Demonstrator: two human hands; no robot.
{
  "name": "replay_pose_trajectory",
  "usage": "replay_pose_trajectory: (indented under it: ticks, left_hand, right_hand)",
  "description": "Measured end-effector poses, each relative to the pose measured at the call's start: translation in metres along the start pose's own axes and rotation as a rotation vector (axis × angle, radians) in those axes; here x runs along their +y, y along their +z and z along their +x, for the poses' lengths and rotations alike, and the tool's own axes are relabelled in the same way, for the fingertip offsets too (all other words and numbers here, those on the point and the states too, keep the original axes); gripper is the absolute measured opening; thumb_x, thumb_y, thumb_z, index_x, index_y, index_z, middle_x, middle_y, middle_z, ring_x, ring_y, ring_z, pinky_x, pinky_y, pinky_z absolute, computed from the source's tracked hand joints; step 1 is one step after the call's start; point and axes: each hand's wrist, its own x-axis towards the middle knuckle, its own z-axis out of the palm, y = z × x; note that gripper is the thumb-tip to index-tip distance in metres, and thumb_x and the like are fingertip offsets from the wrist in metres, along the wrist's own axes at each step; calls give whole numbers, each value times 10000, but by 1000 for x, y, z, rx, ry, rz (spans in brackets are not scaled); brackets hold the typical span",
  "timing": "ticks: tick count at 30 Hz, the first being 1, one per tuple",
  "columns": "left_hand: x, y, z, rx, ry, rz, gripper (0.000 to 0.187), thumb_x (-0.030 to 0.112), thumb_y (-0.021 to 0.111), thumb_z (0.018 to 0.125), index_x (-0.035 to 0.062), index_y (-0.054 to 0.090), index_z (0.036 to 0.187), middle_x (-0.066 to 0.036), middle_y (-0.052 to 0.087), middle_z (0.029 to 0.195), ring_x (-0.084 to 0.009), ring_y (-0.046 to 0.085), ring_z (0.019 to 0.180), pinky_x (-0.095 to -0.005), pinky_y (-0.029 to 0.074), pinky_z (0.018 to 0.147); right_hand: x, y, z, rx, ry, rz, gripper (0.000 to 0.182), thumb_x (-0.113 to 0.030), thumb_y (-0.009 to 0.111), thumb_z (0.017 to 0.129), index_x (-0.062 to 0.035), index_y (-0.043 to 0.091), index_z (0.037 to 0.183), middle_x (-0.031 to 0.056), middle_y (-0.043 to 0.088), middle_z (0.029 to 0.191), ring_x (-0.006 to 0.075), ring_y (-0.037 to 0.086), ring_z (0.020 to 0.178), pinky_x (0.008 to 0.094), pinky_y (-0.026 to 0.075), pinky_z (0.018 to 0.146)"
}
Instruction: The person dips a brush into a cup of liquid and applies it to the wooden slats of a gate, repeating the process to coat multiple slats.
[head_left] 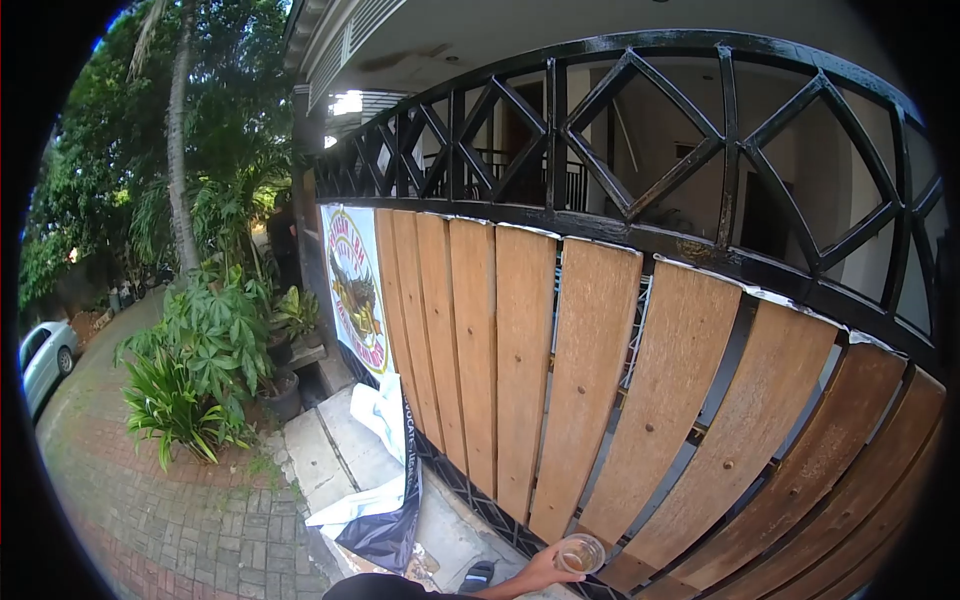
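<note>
My left hand (545, 568) reaches in from the bottom edge, its fingers wrapped round a clear plastic cup (580, 553). A little brownish liquid shows inside the cup. Hand and cup are close to the lower part of a fence of upright wooden boards (585, 390). Toward the right, one board (840, 440) looks darker than the paler ones beside it. My right hand is out of view.
Black metal latticework (640, 140) tops the fence. A printed banner (352, 285) hangs at its left end, its lower part crumpled on the concrete (318, 450). Potted plants (285, 395), a paved drive (230, 520) and a parked car (46, 358) are leftward. A sandalled foot (478, 575) shows below.
</note>
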Motion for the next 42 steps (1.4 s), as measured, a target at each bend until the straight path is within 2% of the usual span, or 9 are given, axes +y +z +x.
replay_pose_trajectory:
  ticks: [10, 12, 15, 24, 34, 40, 42]
  left_hand:
    - [18, 13, 7, -8, 32, -1, 790, 183, 842, 733, -3, 420, 1374, -94, 569, 1266, -163, 536, 1172, -310, 412, 1020]
    - [23, 23, 0, -44, 193, -374, 733, -100, 764, 692, 38, 451, 1341, -57, 596, 1179, -154, 580, 1087, -322, 480, 919]
    - [36, 25, -2, -72, 218, -414, 724, -82, 774, 691, 28, 455, 1331, -64, 596, 1184, -158, 585, 1087, -328, 488, 914]
    - [25, 21, 7, -27, 225, -314, 759, -58, 793, 682, 37, 438, 1346, -75, 559, 1231, -194, 572, 1111, -368, 506, 912]
    - [6, 11, -4, 29, 176, -193, 798, -32, 813, 673, 47, 420, 1363, -88, 518, 1284, -235, 557, 1137, -413, 526, 911]
    - [47, 18, -19, -48, 180, -361, 698, -62, 780, 699, 28, 467, 1316, -68, 597, 1188, -151, 584, 1092, -323, 495, 911]
    - [46, 19, -20, -52, 210, -373, 687, -53, 781, 705, 32, 470, 1311, -67, 597, 1186, -152, 584, 1091, -325, 498, 913]
  right_hand:
    - [18, 46, 50, -79, 5, 81, 407, -264, 636, 893, 127, 629, 1005, 229, 666, 898, 324, 639, 742, 459, 526, 662]
    - [17, 62, 54, -100, 7, 101, 406, -263, 636, 893, 127, 629, 1005, 229, 666, 899, 324, 640, 743, 459, 526, 662]
    - [14, 77, 58, -122, 10, 125, 404, -262, 634, 894, 126, 629, 1006, 229, 666, 900, 324, 640, 744, 459, 526, 662]
    - [7, 95, 67, -178, 20, 155, 398, -257, 631, 896, 124, 628, 1008, 229, 667, 904, 325, 640, 747, 459, 525, 664]
    - [19, 79, 57, -201, 60, 157, 391, -253, 627, 898, 121, 628, 1011, 229, 667, 908, 325, 641, 751, 458, 525, 666]
    - [17, 75, 59, -220, 71, 162, 387, -250, 625, 899, 120, 628, 1012, 229, 667, 911, 325, 641, 754, 458, 525, 667]
    - [15, 73, 62, -231, 73, 157, 386, -249, 624, 900, 119, 628, 1013, 229, 667, 911, 325, 641, 755, 458, 525, 667]
